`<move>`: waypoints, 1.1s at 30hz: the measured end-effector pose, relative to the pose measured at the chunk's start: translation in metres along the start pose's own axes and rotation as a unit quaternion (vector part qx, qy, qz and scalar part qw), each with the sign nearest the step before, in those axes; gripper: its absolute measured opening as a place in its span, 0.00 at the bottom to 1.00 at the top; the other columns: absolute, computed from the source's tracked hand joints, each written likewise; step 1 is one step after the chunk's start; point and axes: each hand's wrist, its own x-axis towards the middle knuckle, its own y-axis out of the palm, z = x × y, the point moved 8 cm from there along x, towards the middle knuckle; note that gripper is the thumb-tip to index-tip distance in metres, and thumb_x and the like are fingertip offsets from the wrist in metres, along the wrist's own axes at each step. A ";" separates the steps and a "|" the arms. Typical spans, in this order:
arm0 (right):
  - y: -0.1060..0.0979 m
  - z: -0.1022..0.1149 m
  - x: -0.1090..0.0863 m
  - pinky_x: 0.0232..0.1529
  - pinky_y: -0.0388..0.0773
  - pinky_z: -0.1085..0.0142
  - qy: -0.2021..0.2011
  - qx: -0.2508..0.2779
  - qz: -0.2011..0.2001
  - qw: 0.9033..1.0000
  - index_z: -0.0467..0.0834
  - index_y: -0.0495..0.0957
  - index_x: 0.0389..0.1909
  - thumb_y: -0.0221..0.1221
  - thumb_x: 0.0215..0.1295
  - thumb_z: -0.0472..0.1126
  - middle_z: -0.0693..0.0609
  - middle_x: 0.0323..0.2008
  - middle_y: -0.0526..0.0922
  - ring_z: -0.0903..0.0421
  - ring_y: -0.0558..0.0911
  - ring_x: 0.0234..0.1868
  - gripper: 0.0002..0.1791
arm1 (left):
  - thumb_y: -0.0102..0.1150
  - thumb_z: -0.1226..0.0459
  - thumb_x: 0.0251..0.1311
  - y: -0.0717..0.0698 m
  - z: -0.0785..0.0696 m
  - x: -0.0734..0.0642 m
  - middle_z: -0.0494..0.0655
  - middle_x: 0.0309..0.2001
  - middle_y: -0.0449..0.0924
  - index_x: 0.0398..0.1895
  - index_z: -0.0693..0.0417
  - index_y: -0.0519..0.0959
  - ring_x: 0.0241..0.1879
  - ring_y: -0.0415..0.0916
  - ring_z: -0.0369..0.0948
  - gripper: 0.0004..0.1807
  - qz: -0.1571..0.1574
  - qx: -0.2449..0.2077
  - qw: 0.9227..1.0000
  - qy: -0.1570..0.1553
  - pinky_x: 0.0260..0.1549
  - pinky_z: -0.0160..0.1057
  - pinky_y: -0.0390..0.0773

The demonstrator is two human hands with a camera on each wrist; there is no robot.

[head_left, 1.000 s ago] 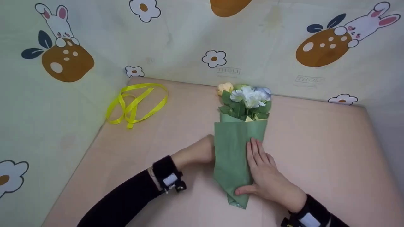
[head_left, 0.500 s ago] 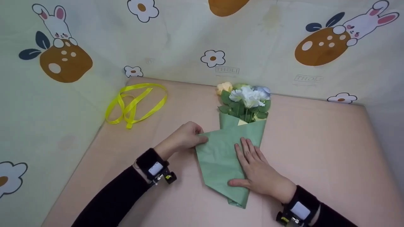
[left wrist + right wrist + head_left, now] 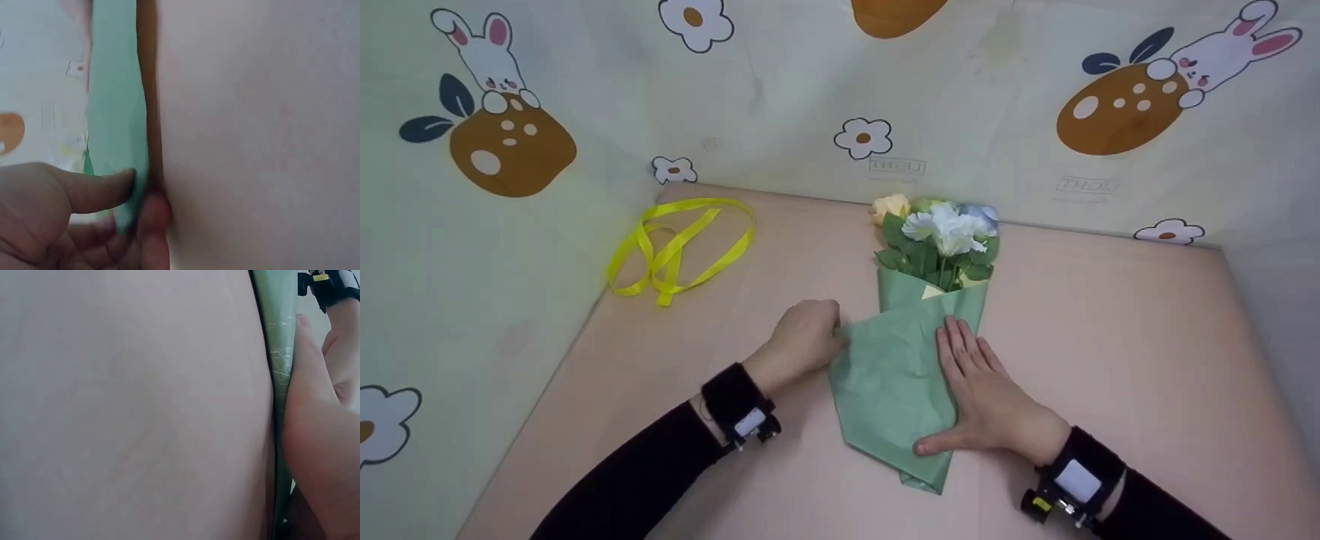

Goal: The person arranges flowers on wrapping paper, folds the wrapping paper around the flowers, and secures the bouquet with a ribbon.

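A bouquet of white, peach and bluish flowers [image 3: 949, 229] with green leaves lies at the table's centre, blooms toward the back. Green wrapping paper [image 3: 885, 390] covers its stems, one flap angled out to the left. My left hand [image 3: 806, 337] pinches that flap's left edge. In the left wrist view, its thumb lies on the paper [image 3: 117, 84], fingers on the other side. My right hand [image 3: 990, 397] rests with straight fingers along the paper's right side, thumb spread toward the narrow bottom end. The right wrist view shows it against the wrap [image 3: 279, 337]; its fingertips are hidden there.
A loosely looped yellow ribbon [image 3: 660, 262] lies at the table's back left. The pinkish table [image 3: 1110, 337] meets a patterned cloth wall [image 3: 780, 90] at the back and left. Both forearms reach in from the front edge.
My left hand came out from beneath the wrap's left side, drawing the flap outward to the left, then shifted slightly lower. My right hand lifted little and stayed over the right side.
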 end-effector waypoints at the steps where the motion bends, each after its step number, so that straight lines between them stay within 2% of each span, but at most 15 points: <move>1: 0.000 0.000 0.000 0.83 0.44 0.33 -0.001 -0.003 0.003 1.000 0.27 0.37 0.86 0.61 0.46 0.92 0.28 0.86 0.32 0.31 0.37 0.87 0.90 | 0.72 0.65 0.67 -0.001 -0.010 -0.003 0.54 0.38 0.80 0.40 0.64 0.82 0.39 0.78 0.49 0.10 -0.017 0.024 0.999 0.030 0.41 0.47 0.81; 3: 0.000 0.001 0.000 0.83 0.45 0.33 -0.003 -0.010 0.009 1.000 0.27 0.37 0.86 0.60 0.47 0.93 0.28 0.86 0.33 0.31 0.38 0.87 0.90 | 0.73 0.61 0.67 0.001 -0.033 -0.013 0.59 0.50 0.80 0.50 0.64 0.81 0.53 0.79 0.54 0.17 -0.042 0.074 0.990 0.108 0.56 0.51 0.82; 5: 0.000 0.001 0.001 0.82 0.45 0.33 -0.004 -0.018 0.016 1.000 0.27 0.38 0.86 0.59 0.47 0.93 0.28 0.86 0.35 0.30 0.38 0.87 0.89 | 0.71 0.53 0.70 0.011 -0.059 -0.026 0.64 0.65 0.77 0.61 0.66 0.80 0.69 0.74 0.58 0.27 -0.034 0.125 0.972 0.197 0.71 0.53 0.74; 7: 0.000 0.001 0.001 0.82 0.46 0.33 -0.006 -0.023 0.022 0.999 0.27 0.38 0.86 0.59 0.47 0.93 0.28 0.86 0.36 0.30 0.39 0.87 0.89 | 0.65 0.44 0.75 0.029 -0.078 -0.041 0.66 0.75 0.70 0.70 0.67 0.76 0.79 0.65 0.59 0.37 0.006 0.164 0.949 0.268 0.78 0.52 0.66; 9: 0.000 -0.002 0.001 0.82 0.46 0.32 -0.005 -0.023 0.029 0.999 0.28 0.39 0.86 0.60 0.47 0.93 0.29 0.87 0.37 0.31 0.40 0.87 0.89 | 0.57 0.36 0.77 0.049 -0.087 -0.054 0.67 0.83 0.59 0.79 0.69 0.67 0.84 0.54 0.59 0.48 0.068 0.191 0.932 0.300 0.81 0.52 0.59; 11: -0.001 -0.007 0.001 0.81 0.45 0.30 0.001 -0.014 0.036 0.999 0.28 0.39 0.86 0.61 0.50 0.91 0.30 0.87 0.37 0.32 0.40 0.88 0.87 | 0.52 0.30 0.75 0.066 -0.087 -0.063 0.67 0.87 0.47 0.85 0.69 0.56 0.87 0.45 0.58 0.58 0.127 0.203 0.924 0.298 0.82 0.51 0.55; 13: -0.004 -0.017 0.003 0.81 0.44 0.30 0.013 -0.006 0.035 0.999 0.30 0.39 0.87 0.59 0.57 0.88 0.33 0.88 0.38 0.34 0.41 0.88 0.81 | 0.52 0.25 0.71 0.077 -0.085 -0.067 0.66 0.88 0.38 0.89 0.65 0.46 0.88 0.38 0.56 0.65 0.167 0.208 0.922 0.279 0.83 0.52 0.52; 16: -0.012 -0.038 0.009 0.81 0.42 0.29 0.040 0.008 0.022 0.999 0.31 0.40 0.87 0.53 0.72 0.80 0.36 0.88 0.38 0.37 0.42 0.88 0.68 | 0.55 0.23 0.65 0.084 -0.082 -0.069 0.62 0.89 0.28 0.90 0.58 0.37 0.88 0.32 0.57 0.69 0.199 0.206 0.922 0.261 0.83 0.54 0.50; 19: -0.022 -0.060 0.017 0.81 0.40 0.29 0.064 0.014 0.010 0.998 0.33 0.42 0.88 0.46 0.82 0.73 0.37 0.88 0.40 0.38 0.43 0.88 0.57 | 0.59 0.24 0.63 0.087 -0.085 -0.071 0.58 0.89 0.23 0.91 0.49 0.33 0.87 0.29 0.61 0.70 0.220 0.201 0.918 0.262 0.83 0.59 0.50; 23: -0.031 -0.078 0.025 0.81 0.37 0.28 0.082 0.016 0.017 0.996 0.34 0.42 0.88 0.43 0.83 0.73 0.38 0.88 0.41 0.37 0.44 0.88 0.55 | 0.58 0.25 0.63 0.090 -0.090 -0.072 0.52 0.90 0.22 0.92 0.40 0.33 0.86 0.28 0.65 0.67 0.234 0.212 0.909 0.272 0.81 0.64 0.52; 27: -0.035 -0.082 0.028 0.80 0.39 0.27 0.081 0.005 0.021 0.996 0.33 0.43 0.87 0.48 0.80 0.74 0.35 0.88 0.42 0.36 0.45 0.88 0.59 | 0.55 0.24 0.64 0.091 -0.093 -0.072 0.49 0.90 0.24 0.92 0.43 0.34 0.88 0.26 0.58 0.66 0.223 0.247 0.897 0.292 0.83 0.60 0.49; 30: -0.034 -0.077 0.028 0.80 0.42 0.27 0.080 -0.014 0.019 0.997 0.30 0.42 0.87 0.52 0.80 0.72 0.33 0.87 0.41 0.34 0.45 0.87 0.60 | 0.52 0.26 0.69 0.092 -0.097 -0.077 0.49 0.90 0.25 0.91 0.47 0.35 0.88 0.25 0.50 0.63 0.223 0.259 0.881 0.327 0.85 0.54 0.44; 33: -0.032 -0.066 0.026 0.81 0.44 0.29 0.080 -0.032 0.015 0.996 0.28 0.43 0.86 0.52 0.83 0.67 0.31 0.87 0.42 0.33 0.45 0.87 0.56 | 0.47 0.30 0.76 0.096 -0.103 -0.087 0.50 0.90 0.27 0.91 0.50 0.35 0.89 0.27 0.47 0.57 0.230 0.259 0.866 0.361 0.85 0.49 0.42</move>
